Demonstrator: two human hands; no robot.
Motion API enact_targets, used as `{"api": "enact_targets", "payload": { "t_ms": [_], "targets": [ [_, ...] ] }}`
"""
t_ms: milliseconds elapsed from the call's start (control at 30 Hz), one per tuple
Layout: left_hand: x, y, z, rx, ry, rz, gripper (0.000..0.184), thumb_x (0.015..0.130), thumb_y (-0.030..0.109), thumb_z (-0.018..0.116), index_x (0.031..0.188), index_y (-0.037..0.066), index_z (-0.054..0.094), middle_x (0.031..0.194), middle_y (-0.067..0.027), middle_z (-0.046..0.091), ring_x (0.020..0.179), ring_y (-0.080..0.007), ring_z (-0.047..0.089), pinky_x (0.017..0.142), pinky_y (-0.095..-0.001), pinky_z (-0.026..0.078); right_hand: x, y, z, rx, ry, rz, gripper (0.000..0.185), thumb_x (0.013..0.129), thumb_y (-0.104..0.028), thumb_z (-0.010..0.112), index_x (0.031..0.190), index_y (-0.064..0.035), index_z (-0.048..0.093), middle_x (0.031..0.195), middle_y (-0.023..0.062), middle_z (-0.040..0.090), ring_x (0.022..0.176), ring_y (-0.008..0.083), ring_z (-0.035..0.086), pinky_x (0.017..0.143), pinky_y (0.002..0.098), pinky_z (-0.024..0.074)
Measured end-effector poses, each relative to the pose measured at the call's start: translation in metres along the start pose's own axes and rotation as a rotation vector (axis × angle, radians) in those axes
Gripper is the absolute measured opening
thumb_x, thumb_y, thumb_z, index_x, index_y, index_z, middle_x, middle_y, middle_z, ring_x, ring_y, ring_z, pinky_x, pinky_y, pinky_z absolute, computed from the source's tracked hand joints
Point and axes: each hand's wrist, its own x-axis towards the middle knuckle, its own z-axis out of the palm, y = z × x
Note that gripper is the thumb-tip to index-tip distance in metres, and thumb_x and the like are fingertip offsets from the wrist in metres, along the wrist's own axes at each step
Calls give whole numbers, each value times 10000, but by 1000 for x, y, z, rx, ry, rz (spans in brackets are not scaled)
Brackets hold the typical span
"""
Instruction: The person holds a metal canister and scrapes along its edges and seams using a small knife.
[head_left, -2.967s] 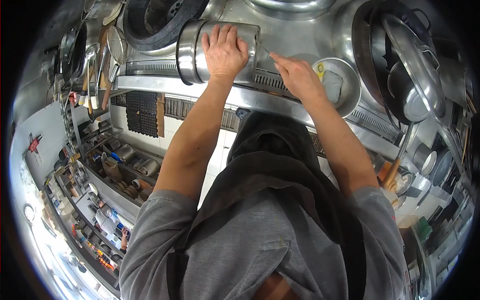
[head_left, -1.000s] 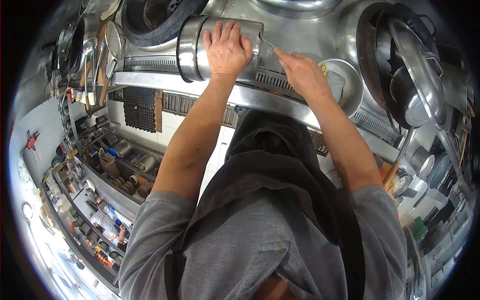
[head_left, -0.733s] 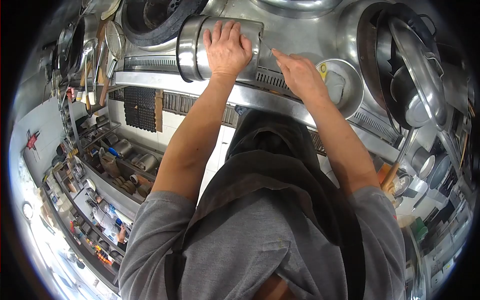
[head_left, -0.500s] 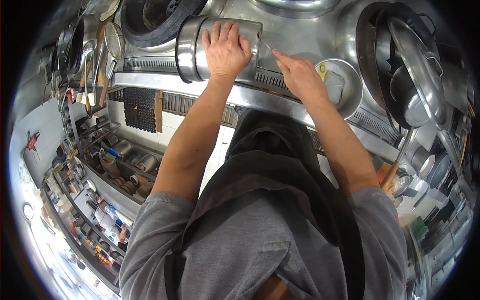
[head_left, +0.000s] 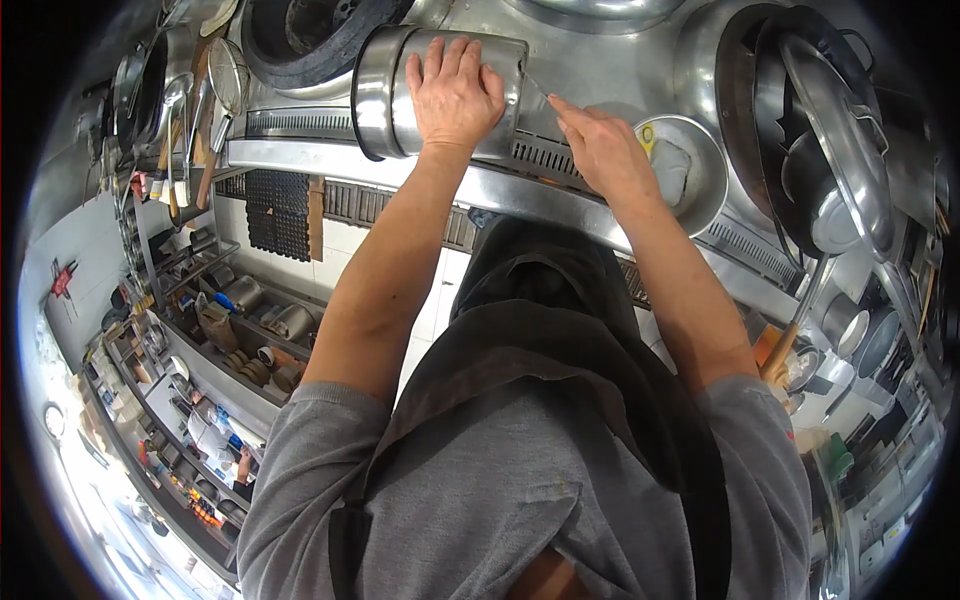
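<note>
Evidently the left hand's fingers (head_left: 434, 62) are slightly spread, lying flat over the curved side of a steel pot (head_left: 390, 100), with the thumb set apart toward the pot's right end. On the right hand (head_left: 605, 150), the index finger stretches along a thin metal tool (head_left: 537, 85) and the others curl under; the thumb's place cannot be told. The tool's tip meets the pot at or just beside its right end rim; which, I cannot tell. Left hand (head_left: 455, 105) and pot are together near the front edge of the steel counter (head_left: 590, 75), where the pot lies on its side across a slotted strip (head_left: 300, 124). Just beside the right wrist, at that same front edge, sits a metal bowl (head_left: 718, 190) holding a pale lump (head_left: 668, 172) and something yellow (head_left: 646, 136). Toward the counter's far left corner is a dark burner ring (head_left: 300, 78); toward its right end, a shiny lid (head_left: 835, 150) leans against dark pans (head_left: 738, 120).
</note>
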Motion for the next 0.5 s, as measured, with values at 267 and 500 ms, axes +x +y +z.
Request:
{"api": "enact_targets", "payload": {
  "t_ms": [267, 500],
  "targets": [
    [1, 0, 1, 0, 12, 3, 313, 849, 237, 619, 1083, 78, 753, 1201, -67, 721, 1221, -339, 611, 1094, -590, 368, 5, 4, 1, -21, 25, -66, 321, 984, -129, 573, 1279, -113, 700, 948, 214, 720, 867, 417, 686, 795, 509, 550],
    [0, 2, -1, -6, -3, -4, 312, 854, 239, 616, 1084, 77, 751, 1206, -65, 718, 1235, -336, 602, 1095, -589, 368, 5, -2, 1, 34, 52, -40, 311, 983, -123, 576, 1265, -100, 707, 995, 221, 728, 903, 426, 685, 837, 501, 550]
  ]
}}
